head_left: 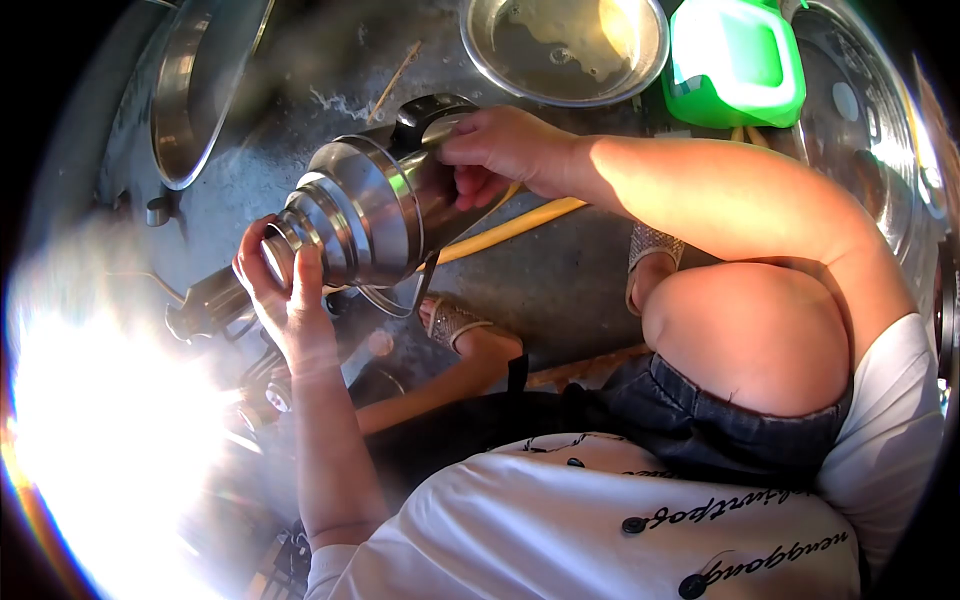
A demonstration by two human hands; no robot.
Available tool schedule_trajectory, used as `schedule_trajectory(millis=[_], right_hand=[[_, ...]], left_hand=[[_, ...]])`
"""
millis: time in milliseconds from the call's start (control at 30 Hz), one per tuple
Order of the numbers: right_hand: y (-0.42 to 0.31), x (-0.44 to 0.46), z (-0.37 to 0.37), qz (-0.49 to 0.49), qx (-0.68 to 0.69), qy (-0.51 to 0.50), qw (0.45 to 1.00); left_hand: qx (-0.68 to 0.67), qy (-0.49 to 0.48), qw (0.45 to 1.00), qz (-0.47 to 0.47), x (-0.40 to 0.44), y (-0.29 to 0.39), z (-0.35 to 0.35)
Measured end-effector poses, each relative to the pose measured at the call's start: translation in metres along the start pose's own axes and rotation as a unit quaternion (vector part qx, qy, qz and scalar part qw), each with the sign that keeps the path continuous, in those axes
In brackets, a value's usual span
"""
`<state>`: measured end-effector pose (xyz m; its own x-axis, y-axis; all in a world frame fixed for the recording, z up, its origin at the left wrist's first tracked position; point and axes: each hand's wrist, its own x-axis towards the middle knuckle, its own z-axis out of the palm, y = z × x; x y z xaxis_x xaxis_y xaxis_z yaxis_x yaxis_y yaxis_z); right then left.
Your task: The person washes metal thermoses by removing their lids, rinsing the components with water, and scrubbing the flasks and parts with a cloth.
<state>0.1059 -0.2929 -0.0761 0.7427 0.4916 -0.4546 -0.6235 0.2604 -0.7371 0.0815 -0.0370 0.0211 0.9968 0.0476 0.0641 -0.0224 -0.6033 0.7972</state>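
A shiny stainless steel thermos flask (365,205) lies tilted in front of me, its stepped neck pointing to the lower left. My left hand (280,285) grips the rim of the neck, thumb on one side and fingers on the other. Against the flask's body, near its black handle (425,112), rests my right hand (505,155). Its fingers are curled together, and whatever they may hold is hidden. A thin metal loop handle (405,298) hangs below the flask.
A metal basin (480,75) of cloudy water stands at the top, beside a bright green plastic container (735,105). Another metal pan (172,130) leans at upper left. A yellow hose (525,225) runs along the floor behind the flask. Strong glare covers the lower left.
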Motion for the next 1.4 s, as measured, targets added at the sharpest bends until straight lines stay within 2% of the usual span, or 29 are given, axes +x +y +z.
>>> schedule_trajectory(millis=[100, 200, 300, 400, 467, 600, 700, 767, 900, 1033, 1267, 1367, 1400], right_hand=[[0.003, 0.000, -0.002, 0.010, 0.005, 0.018, 1.000], [-0.001, -0.005, 0.004, -0.002, 0.008, -0.018, 1.000], [0.002, -0.002, -0.001, -0.002, 0.010, -0.003, 1.000], [0.001, -0.003, 0.001, 0.001, -0.009, 0.013, 1.000], [-0.011, -0.014, 0.011, -0.005, -0.014, -0.048, 0.999], [-0.001, -0.003, 0.001, -0.013, -0.022, -0.048, 0.999], [0.002, -0.001, 0.000, -0.024, -0.054, -0.009, 0.998], [-0.010, -0.015, 0.014, -0.056, -0.138, -0.079, 0.986], [-0.014, -0.021, 0.026, -0.087, -0.243, -0.035, 0.966], [-0.016, -0.020, 0.030, -0.107, -0.277, -0.003, 0.955], [-0.020, -0.014, 0.031, -0.079, -0.280, 0.003, 0.957], [-0.008, 0.000, 0.019, 0.022, -0.173, 0.013, 0.985], [0.001, 0.007, 0.004, 0.023, -0.183, 0.032, 0.982]], left_hand=[[0.015, -0.005, 1.000, 0.004, 0.001, -0.001, -0.002], [0.036, -0.005, 0.999, 0.017, -0.001, 0.001, -0.001], [0.006, 0.006, 1.000, 0.004, 0.000, -0.002, 0.000], [0.030, 0.006, 0.999, 0.013, 0.001, 0.000, 0.000], [0.036, 0.006, 0.999, 0.020, 0.000, -0.001, 0.001], [0.050, 0.015, 0.998, 0.017, 0.001, 0.001, 0.001], [0.042, 0.012, 0.999, 0.014, 0.003, -0.002, 0.000], [0.046, 0.015, 0.999, 0.016, 0.000, 0.000, 0.002], [0.053, 0.019, 0.998, 0.017, 0.002, -0.001, 0.002], [0.037, 0.020, 0.999, 0.004, 0.002, -0.003, 0.002], [0.043, 0.020, 0.999, 0.023, 0.004, -0.009, 0.000], [0.024, 0.024, 0.999, 0.007, 0.003, -0.011, 0.001], [0.018, 0.025, 1.000, -0.005, 0.003, -0.012, 0.001]])
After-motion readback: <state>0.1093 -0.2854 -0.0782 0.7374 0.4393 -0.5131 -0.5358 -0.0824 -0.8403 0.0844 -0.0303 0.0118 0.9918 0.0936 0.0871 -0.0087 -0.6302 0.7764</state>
